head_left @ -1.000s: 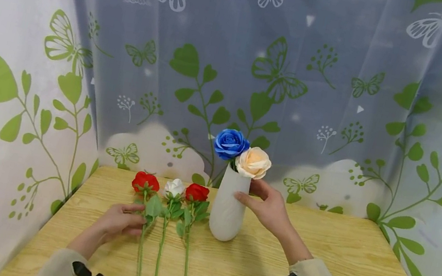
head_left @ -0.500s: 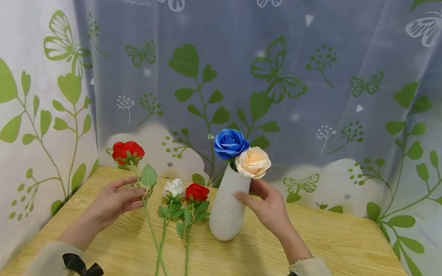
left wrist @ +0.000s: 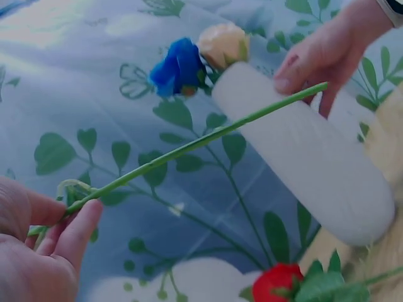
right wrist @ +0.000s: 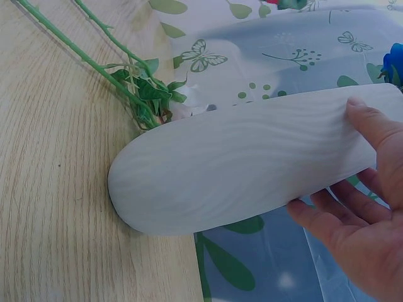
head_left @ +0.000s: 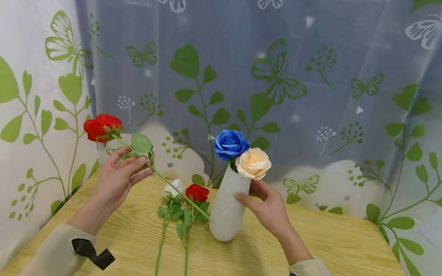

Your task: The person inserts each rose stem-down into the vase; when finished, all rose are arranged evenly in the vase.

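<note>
- We note: red rose (head_left: pixel 95 125), ten o'clock of vase (head_left: pixel 228 211), stem pinched by left hand (head_left: pixel 118 179)
- Right hand (head_left: pixel 268 208), three o'clock, gripping vase
- Blue rose (head_left: pixel 230 145), cream rose (head_left: pixel 254 163), in vase
- White rose (head_left: pixel 178 183), second red rose (head_left: pixel 197 192), on table (head_left: pixel 316 253), nine o'clock

Head view: bright, even light; small glare spot on wooden tabletop (head_left: pixel 341 263) at bottom edge, soft shadow right of white vase (head_left: pixel 227 213). Wrist views dimmer, bluish; left one soft, printed curtain (left wrist: pixel 126 113) washed pale at upper left.
</note>
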`<state>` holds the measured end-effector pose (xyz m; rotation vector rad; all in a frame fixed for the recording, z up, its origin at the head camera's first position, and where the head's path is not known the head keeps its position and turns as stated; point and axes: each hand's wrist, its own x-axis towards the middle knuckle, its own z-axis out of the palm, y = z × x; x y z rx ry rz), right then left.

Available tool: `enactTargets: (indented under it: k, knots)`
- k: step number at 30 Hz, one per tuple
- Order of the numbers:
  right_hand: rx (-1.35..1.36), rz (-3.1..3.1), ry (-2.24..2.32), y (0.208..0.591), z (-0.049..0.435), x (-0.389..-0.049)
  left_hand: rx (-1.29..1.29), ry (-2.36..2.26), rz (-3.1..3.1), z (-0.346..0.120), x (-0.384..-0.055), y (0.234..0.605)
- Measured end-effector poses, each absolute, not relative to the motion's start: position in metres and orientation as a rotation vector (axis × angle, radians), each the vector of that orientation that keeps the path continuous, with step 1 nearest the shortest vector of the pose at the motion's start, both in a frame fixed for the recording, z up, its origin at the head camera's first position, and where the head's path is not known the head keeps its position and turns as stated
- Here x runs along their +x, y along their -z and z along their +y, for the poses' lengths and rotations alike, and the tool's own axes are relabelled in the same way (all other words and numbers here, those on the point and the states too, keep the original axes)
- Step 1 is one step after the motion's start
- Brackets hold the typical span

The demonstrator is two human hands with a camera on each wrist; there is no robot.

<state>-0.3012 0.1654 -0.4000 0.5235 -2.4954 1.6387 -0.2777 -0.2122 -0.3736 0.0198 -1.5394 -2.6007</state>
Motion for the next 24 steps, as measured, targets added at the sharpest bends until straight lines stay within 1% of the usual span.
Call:
enactTargets:
  k: [8,15,24]
  knots:
    - [0.518,-2.505,-1.643,0.399,0.165,-0.301,-0.007,2.572,-1.332,-0.195,-0.282,0.35]
    - [0.522,-2.503,-1.642,0.4,0.165,-0.301,-0.059,2.498,-1.304,-0.174,-0.283,0.331]
    - [0.521,-2.509,-1.64,0.4,0.166,-0.301,-0.191,2.418,-1.233,-0.154,-0.288,0.32]
